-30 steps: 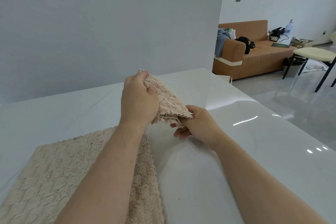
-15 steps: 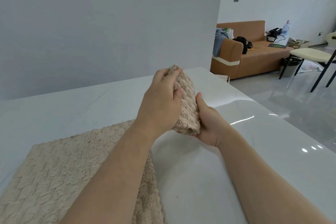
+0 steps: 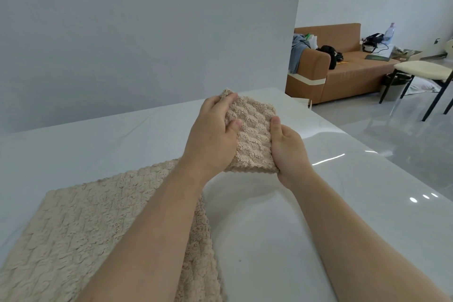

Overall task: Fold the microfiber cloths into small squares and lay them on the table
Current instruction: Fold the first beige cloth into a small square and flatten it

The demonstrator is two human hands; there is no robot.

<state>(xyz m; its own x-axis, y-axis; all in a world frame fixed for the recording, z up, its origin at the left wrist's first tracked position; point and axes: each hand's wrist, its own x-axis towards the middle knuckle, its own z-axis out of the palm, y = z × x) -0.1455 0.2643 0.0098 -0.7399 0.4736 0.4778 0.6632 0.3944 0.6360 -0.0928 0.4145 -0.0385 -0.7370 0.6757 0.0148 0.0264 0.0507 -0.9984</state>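
Note:
A beige textured microfiber cloth (image 3: 252,135), folded into a small thick square, is held above the white table (image 3: 306,203) near its middle. My left hand (image 3: 213,137) grips its left edge, thumb on the top face and fingertips curled over the far corner. My right hand (image 3: 288,152) grips the right edge, thumb lying along the top, fingers hidden underneath. A second beige cloth (image 3: 81,235) lies spread flat on the table at the near left, partly under my left forearm.
A grey wall runs behind the table. The table's right edge drops to a glossy floor. Beyond it stand a brown sofa (image 3: 343,73) with bags and clothes on it and a cream chair (image 3: 426,71) with black legs.
The folded cloth turned from edge-on to lying flatter between both hands. My hands moved apart to its left and right edges, and the cloth shifted slightly right.

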